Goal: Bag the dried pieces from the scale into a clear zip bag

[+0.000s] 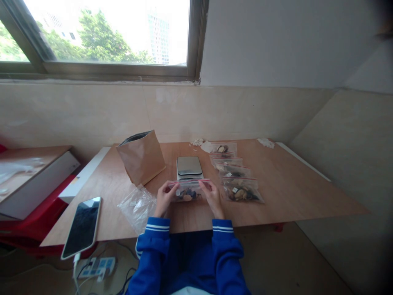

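Observation:
Between my two hands is a clear zip bag (188, 194) with a red seal strip and dark and pale dried pieces inside. My left hand (166, 197) pinches the left end of its top edge, and my right hand (212, 197) pinches the right end. Just behind the bag stands a small digital scale (189, 165) with a bare metal plate. To the right lies a row of several filled zip bags, the nearest filled bag (242, 191) showing brown dried pieces and a small white label. Crumpled clear plastic bags (138, 207) lie left of my left hand.
A brown paper pouch (143, 157) stands open-topped at the back left. A phone (82, 225) on a charging cable overhangs the table's left edge. Below it is a power strip (98, 266). White scraps (265, 142) lie near the wall. A red stool (46, 209) is at left.

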{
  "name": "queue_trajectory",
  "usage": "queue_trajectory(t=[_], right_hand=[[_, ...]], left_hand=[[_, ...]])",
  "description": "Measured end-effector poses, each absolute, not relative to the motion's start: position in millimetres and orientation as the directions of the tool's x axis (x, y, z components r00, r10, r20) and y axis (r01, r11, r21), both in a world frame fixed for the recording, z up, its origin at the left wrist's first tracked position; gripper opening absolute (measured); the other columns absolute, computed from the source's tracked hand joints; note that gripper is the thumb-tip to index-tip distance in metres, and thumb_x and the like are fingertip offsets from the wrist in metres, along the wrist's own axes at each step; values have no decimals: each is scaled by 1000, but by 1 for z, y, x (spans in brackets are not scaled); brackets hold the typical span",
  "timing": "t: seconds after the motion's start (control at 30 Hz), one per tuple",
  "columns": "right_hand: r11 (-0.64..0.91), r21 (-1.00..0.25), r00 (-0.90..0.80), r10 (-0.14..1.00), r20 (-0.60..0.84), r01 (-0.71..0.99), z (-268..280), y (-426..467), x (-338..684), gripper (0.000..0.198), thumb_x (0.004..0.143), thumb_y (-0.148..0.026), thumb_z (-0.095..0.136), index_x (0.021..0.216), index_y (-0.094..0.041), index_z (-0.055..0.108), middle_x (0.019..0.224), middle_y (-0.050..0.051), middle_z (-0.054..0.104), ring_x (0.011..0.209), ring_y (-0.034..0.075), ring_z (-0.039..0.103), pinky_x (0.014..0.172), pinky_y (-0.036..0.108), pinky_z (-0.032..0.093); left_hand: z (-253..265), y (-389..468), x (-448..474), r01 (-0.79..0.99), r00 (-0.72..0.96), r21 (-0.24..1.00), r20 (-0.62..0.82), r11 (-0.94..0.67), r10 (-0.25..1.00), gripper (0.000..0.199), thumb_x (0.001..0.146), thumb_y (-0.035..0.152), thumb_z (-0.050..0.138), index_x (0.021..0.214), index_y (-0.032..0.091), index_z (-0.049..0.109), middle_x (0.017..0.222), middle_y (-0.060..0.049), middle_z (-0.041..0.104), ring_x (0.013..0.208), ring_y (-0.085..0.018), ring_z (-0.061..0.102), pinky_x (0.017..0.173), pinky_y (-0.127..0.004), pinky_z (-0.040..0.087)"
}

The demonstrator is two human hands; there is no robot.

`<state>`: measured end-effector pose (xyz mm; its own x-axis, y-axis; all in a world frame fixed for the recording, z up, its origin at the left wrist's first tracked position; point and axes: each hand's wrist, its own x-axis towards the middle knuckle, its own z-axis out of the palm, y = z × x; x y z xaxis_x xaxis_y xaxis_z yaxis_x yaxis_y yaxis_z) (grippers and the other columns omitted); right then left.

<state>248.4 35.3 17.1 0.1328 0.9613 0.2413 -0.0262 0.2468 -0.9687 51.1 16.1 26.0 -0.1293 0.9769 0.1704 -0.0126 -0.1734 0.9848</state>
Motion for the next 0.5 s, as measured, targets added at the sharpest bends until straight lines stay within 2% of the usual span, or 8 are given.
queue_trajectory(t=[0.17,0.3,0.4,0.47,0.5], right_hand=[[273,-958,131,950,282,83,17,35,250,29,82,-46,66,88,-18,71,88,5,72,85,22,67,81,34,52],[327,-918,144,921,363,222,19,37,250,31,86,-46,59,94,-18,69,95,8,70,93,23,65,85,37,50],[379,-785,217,819,531,491,29,34,240,38,86,-39,59,118,-17,61,122,14,61,118,28,54,102,47,39],[390,-670,147,788,598,631,39,29,228,42,86,-31,58,127,-20,56,138,15,52,132,30,41,109,53,28],[410,-616,68,795,603,673,44,25,221,37,87,-28,56,124,-22,58,139,13,51,135,30,37,111,54,24]], left_hand=[[24,15,47,23,-132,987,164,-162,978,28,77,43,71,80,15,70,73,-2,67,70,-15,59,63,-23,43],[25,15,48,48,-130,981,191,-187,973,29,80,43,68,87,16,72,81,-4,71,77,-18,62,69,-25,45],[29,15,50,87,-105,973,221,-212,970,29,81,43,67,90,16,72,87,-6,72,83,-20,64,74,-27,47],[32,14,52,115,-77,965,247,-237,966,27,82,43,66,90,17,72,88,-6,72,84,-20,65,75,-27,47],[34,13,53,127,-63,960,259,-249,964,27,83,42,65,90,17,72,88,-6,72,85,-21,65,75,-27,48]])
